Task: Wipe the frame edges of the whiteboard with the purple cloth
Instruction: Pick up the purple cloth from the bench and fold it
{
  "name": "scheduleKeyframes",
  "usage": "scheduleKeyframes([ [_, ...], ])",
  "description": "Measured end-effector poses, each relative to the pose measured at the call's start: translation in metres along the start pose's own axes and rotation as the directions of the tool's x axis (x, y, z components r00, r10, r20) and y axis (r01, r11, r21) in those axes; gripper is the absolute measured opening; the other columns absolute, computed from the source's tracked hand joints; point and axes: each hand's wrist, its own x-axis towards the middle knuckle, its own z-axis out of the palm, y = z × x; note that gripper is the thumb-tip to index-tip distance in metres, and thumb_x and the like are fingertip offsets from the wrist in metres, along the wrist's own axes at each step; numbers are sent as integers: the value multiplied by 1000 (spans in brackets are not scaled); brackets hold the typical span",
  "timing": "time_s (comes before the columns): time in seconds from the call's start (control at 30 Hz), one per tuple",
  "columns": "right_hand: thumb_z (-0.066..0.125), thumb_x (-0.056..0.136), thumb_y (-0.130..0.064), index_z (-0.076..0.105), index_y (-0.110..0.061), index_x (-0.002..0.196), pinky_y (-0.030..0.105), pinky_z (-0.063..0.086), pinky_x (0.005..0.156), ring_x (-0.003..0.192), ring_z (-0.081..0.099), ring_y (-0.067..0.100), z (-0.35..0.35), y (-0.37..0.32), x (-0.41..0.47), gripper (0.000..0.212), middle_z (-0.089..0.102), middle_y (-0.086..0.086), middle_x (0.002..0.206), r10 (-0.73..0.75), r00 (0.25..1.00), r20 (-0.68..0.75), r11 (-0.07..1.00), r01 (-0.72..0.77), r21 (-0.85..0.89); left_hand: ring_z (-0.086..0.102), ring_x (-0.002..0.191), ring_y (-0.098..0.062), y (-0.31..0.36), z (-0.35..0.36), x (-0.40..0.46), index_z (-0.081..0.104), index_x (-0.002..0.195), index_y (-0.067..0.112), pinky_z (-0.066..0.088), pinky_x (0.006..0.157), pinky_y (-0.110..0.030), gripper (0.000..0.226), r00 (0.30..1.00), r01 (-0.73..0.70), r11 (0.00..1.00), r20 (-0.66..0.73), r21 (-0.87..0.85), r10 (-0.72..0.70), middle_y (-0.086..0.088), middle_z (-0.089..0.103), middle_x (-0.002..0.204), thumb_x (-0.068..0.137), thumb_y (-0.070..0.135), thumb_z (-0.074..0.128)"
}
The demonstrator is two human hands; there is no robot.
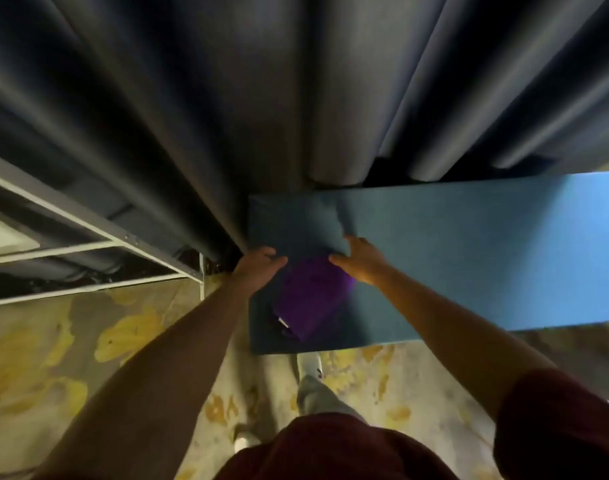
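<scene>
The purple cloth (313, 296) lies crumpled on the left end of a blue padded bench (469, 254). My left hand (258, 268) is at the bench's left edge, its bent fingers touching the cloth's upper left corner; a grip does not show. My right hand (360, 261) hovers at the cloth's upper right corner with fingers spread and nothing in them. A white metal frame (88, 216) with a pale panel (2, 233), possibly the whiteboard, stands to the left.
Dark curtains (261, 98) hang in heavy folds behind the bench and the frame. Below is a grey and yellow patterned floor (71, 358). My own shoe (310, 363) stands just in front of the bench.
</scene>
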Motion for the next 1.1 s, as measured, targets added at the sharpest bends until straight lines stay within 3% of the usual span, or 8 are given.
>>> scheduleKeyframes([
  [0.23,77,80,-48,43,-9,144,39,48,96,123,54,34,38,6,-4,82,50,15,139,92,994,56,995,-95,39,55,138,-34,-15,67,-14,46,154,12,47,111,-40,66,981,175,968,113,-179,-156,-14,56,150,98,37,70],
  [0.33,78,81,-39,60,-11,128,34,51,84,108,62,27,36,-12,2,58,64,12,124,72,978,197,997,-70,-16,50,141,-34,-14,57,-13,40,158,18,44,110,-39,68,974,176,972,168,-155,-149,-13,49,157,99,38,68],
  [0.43,75,83,-41,66,-12,106,28,48,70,92,63,21,24,-47,5,38,68,9,108,-47,964,262,999,52,-11,50,140,-33,-14,32,-17,44,155,16,39,101,-33,59,986,142,971,117,-193,-121,-13,50,155,102,34,64],
  [0.53,75,83,-43,62,-10,122,29,49,79,103,62,22,10,-101,-3,53,65,7,118,-237,937,258,969,246,-2,62,123,-28,-24,-8,-30,60,134,14,49,86,-25,32,995,94,920,66,-382,-74,-14,63,140,102,17,63],
  [0.63,79,80,-38,58,-17,135,27,47,85,111,61,20,3,-163,-21,63,63,5,128,-405,873,271,911,412,35,67,120,-13,-40,-65,-62,48,147,11,56,98,-25,58,991,-125,862,-108,-492,82,-13,64,138,95,-7,66],
  [0.73,80,79,-33,58,-27,134,30,52,90,108,63,15,6,-236,-55,59,65,0,125,-571,764,299,809,585,52,61,118,12,-63,-130,-120,39,150,33,48,99,-13,79,910,-366,842,-339,-396,237,7,60,138,90,-2,76],
  [0.87,80,78,-33,57,-30,121,28,53,83,99,63,10,19,-326,-110,49,65,-7,114,-761,620,191,642,762,83,64,117,-10,-100,-197,-189,47,142,58,53,104,-31,74,791,-478,868,-493,-132,361,6,64,135,84,30,83],
  [1.1,77,80,-41,57,-36,111,19,52,65,80,63,2,90,-460,-198,37,63,-13,91,-896,438,76,441,897,24,62,111,-18,-194,-306,-273,70,114,18,44,91,-24,30,521,-469,869,-744,160,418,6,66,115,87,12,82],
])
